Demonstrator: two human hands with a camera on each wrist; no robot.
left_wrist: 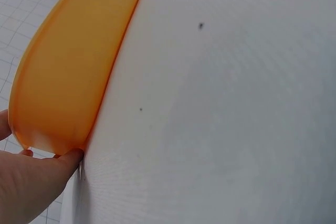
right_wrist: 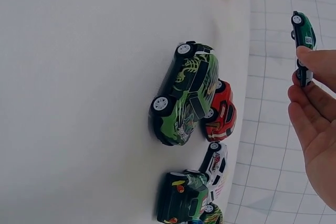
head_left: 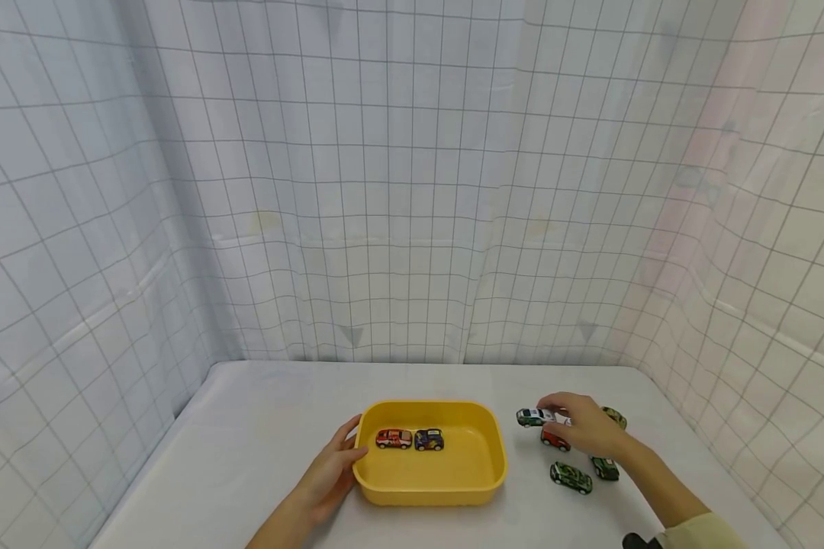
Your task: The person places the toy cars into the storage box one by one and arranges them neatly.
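White table (head_left: 261, 427): right hand (head_left: 587, 427) pinches white-green car (head_left: 534, 416) (rear hidden); left hand (head_left: 329, 476) relaxed against yellow tray (head_left: 497, 457).

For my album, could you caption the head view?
Right hand lifts a white-green toy car while left hand steadies the yellow tray.

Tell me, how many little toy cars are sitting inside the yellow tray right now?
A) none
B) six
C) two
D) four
C: the head view shows just two cars side by side in the yellow tray, a red-and-white car and a dark blue car; the other cars lie on the table by the right hand.
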